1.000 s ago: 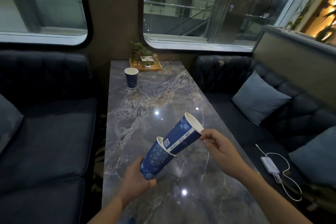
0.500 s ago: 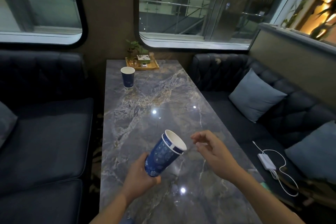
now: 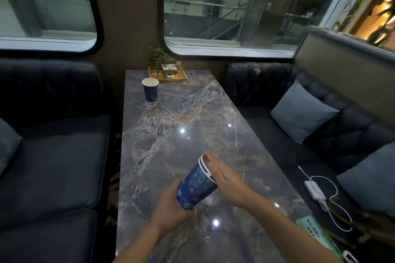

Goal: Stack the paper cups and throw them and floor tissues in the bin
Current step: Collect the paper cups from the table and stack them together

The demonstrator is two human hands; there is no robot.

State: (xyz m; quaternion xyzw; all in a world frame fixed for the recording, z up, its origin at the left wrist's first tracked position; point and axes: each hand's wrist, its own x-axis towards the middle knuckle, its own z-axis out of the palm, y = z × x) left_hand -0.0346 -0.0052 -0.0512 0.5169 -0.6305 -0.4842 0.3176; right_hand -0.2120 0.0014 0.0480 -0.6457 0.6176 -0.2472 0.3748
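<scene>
Two blue paper cups nested into one stack [image 3: 195, 186] are tilted above the near part of the marble table [image 3: 181, 134]. My left hand [image 3: 171, 211] grips the stack around its base. My right hand [image 3: 226, 183] is flat, fingers straight, its palm pressed against the stack's white rims. A third blue paper cup [image 3: 150, 91] stands upright alone at the table's far left, near the tray. No bin or floor tissues are in view.
A wooden tray [image 3: 168, 74] with a small plant and jars sits at the table's far end. Dark sofas flank the table, with blue cushions [image 3: 301, 113] on the right one. A white charger and cable [image 3: 316, 191] lie on the right seat. A green leaflet [image 3: 316, 230] pokes out at the near right.
The second cup, half in a second ago, is now fully nested in the first. My right hand let it go, then moved back flat against the rims.
</scene>
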